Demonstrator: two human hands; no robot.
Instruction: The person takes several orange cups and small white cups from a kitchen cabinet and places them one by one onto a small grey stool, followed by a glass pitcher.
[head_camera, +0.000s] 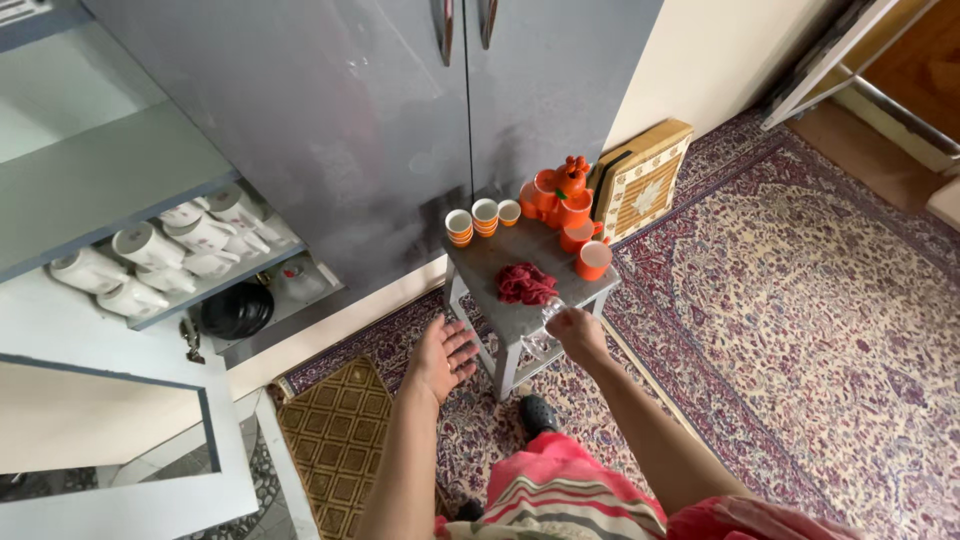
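Fingers of the left hand (441, 355) are spread, palm open, just left of the small grey table (505, 318). Right hand (577, 330) pinches a clear glass (551, 309) at the table's near edge, beside the red cloth (526, 284). Beyond stand orange cups (484, 216), contents unseen, and an orange jug (561, 199).

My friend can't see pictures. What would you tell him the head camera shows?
A person's right hand holds a clear glass over a small grey table with a red cloth and orange cups. The left hand is open beside the table, above a patterned rug.
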